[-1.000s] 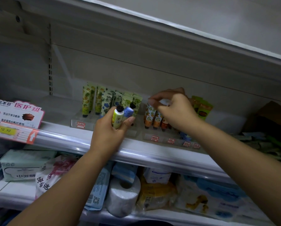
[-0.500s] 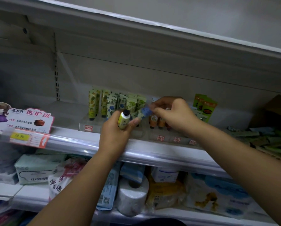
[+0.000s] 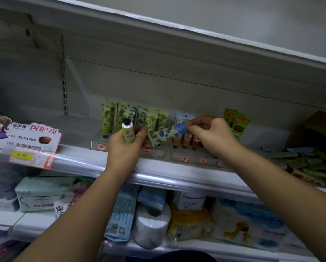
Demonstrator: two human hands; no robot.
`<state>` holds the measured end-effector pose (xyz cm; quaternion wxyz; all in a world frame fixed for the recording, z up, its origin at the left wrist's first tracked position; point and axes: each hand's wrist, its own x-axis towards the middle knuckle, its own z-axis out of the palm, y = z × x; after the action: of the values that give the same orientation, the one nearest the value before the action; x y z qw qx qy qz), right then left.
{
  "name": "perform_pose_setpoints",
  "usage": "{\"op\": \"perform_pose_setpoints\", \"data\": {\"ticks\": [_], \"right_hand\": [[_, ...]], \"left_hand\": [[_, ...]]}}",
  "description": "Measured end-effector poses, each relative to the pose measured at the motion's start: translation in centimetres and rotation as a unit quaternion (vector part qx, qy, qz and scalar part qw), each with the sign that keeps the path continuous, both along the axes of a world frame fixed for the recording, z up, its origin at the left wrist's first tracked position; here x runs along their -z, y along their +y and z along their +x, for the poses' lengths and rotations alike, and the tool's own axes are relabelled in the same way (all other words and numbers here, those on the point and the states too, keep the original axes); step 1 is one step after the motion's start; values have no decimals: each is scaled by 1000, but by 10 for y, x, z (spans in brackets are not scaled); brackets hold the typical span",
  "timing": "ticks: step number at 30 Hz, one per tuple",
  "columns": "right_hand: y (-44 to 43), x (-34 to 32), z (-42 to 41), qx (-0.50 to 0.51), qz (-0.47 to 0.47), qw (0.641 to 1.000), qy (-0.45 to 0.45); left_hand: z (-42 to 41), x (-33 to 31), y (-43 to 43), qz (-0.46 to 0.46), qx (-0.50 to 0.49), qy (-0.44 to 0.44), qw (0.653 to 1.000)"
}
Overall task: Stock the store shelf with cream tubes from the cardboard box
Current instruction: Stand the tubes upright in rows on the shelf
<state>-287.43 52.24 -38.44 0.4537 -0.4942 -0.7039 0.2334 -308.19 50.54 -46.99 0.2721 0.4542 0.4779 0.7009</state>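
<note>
Rows of cream tubes (image 3: 135, 118) stood upright on the shelf (image 3: 158, 171), but a loose heap (image 3: 309, 163) lay beside the cardboard box (image 3: 317, 127), so stocking seemed partly done. The left hand (image 3: 124, 148) gripped a yellow tube (image 3: 127, 133). The right hand (image 3: 213, 135) pinched a blue-flowered tube (image 3: 168, 133), tilted before the rows.

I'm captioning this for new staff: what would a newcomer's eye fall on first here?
Mid-frame, the left hand grips an upright black-capped yellow tube, while the right hand pinches the end of a tilted blue-flowered tube. Behind them stand rows of tubes; a pink sign stands far left.
</note>
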Motion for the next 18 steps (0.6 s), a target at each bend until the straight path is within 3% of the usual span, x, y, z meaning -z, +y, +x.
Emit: {"op": "perform_pose_setpoints", "data": {"ticks": [4, 13, 18], "right_hand": [[-1, -4, -1, 15, -1, 998, 60], [-3, 5, 3, 22, 15, 998, 66], [-2, 13, 4, 14, 51, 999, 1]], "left_hand": [[2, -2, -1, -13, 42, 1, 999], [1, -7, 3, -65, 117, 58, 989], [-2, -7, 2, -49, 136, 15, 989]]}}
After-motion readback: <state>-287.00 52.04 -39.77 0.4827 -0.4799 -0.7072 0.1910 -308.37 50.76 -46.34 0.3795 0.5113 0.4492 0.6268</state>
